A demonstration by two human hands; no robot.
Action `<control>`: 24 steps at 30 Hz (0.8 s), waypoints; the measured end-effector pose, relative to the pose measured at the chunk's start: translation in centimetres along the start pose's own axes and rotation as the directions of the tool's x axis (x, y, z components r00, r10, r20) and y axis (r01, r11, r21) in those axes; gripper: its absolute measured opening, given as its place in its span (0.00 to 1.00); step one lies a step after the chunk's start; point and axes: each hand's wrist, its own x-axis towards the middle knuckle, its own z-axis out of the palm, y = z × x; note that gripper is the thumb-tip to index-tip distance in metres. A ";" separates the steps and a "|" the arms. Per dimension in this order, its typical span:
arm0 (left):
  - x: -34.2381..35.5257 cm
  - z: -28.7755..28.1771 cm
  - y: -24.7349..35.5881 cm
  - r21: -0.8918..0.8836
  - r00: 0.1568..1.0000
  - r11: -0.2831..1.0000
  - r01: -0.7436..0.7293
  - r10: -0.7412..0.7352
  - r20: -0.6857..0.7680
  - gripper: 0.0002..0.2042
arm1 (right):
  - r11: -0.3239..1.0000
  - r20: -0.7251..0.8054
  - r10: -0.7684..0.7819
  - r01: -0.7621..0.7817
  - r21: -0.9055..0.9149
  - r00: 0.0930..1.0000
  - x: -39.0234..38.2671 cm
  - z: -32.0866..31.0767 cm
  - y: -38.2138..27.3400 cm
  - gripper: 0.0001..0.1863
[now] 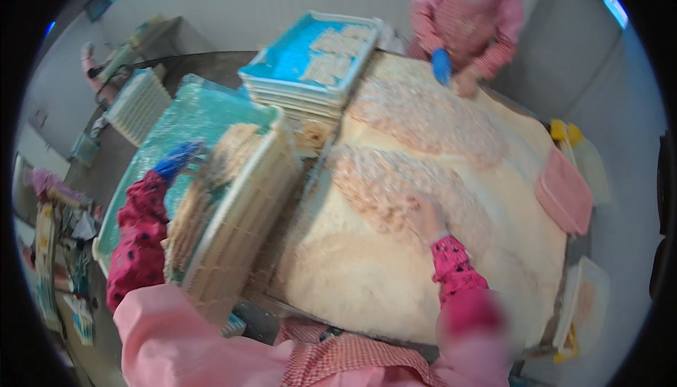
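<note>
While the head view shows a broad worktable spread with pale crumbs (352, 274), the heap of coated pieces (377, 179) lies on them within easy reach of the right hand (425, 219), probably so that the pieces stay covered on all sides. A second heap (434, 122) lies beyond it, nearer the co-worker (462, 23), which seems to give each person a share. The near crate (247, 210) stands against the table's left side, atop what looks like a stack, likely to bring its surface close to the left hand (178, 161). Green film (173, 119) lines it, presumably to keep food off the plastic, and coated strips (236, 148) lie along its right side. Farther off, a blue-lined tray (310, 91) bears more flat pieces, and a pink basket (564, 193) sits at the table's right edge.

The left arm reaches forward, its blue-gloved hand low over the film beside the strips; its fingers point away and to the right, but whether they pinch a piece or merely rest there, I cannot tell. The right arm reaches forward from the lower right, and its bare hand is against the near heap, fingers angled down and to the left among the pieces. Blur hides whether they grip anything.
</note>
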 end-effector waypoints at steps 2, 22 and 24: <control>-3.1 1.9 0.6 0.136 0.975 0.979 -0.152 0.171 -0.142 0.30 | 0.994 0.029 -0.082 0.080 0.076 0.996 -1.7 -1.1 -3.5 0.13; -4.6 40.3 -8.1 0.576 0.656 0.325 -0.750 0.475 0.586 0.22 | 0.953 0.142 0.203 -0.162 -0.257 0.969 -21.7 -3.7 0.2 0.25; -5.2 42.1 -7.6 0.398 0.477 0.287 -0.871 0.687 0.548 0.21 | 0.940 0.032 0.215 -0.198 -0.277 0.976 -22.5 -4.4 0.0 0.25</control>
